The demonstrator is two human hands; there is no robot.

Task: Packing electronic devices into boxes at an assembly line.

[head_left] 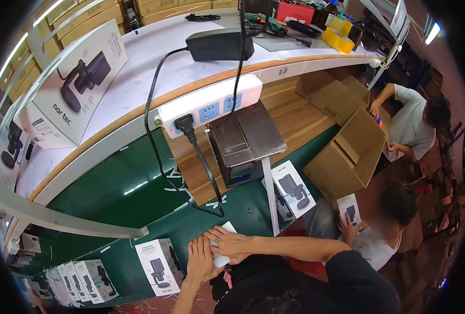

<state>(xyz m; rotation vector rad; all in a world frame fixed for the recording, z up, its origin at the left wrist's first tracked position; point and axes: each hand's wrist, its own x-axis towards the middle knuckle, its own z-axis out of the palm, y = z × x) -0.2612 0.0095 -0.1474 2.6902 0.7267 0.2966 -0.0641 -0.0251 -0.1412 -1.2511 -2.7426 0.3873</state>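
At the near edge of the green bench [243, 213], my left hand [202, 260] and my right hand [231, 245] meet over a white item [228, 227]. Both hands are closed around it, the fingers bent and almost touching. Most of the item is hidden beneath them, so its kind cannot be made out; one white corner sticks out beyond the right hand. Just left of my left hand stands an upright white microphone box [156, 268], with a picture of a black microphone on its front.
Several similar boxes [83, 282] stand in a row at left, with more boxes [293, 191] at right. A grey machine [248, 136] stands beyond my hands, under a power strip [211, 107] with hanging cables. Two people work at right near an open carton [347, 157].
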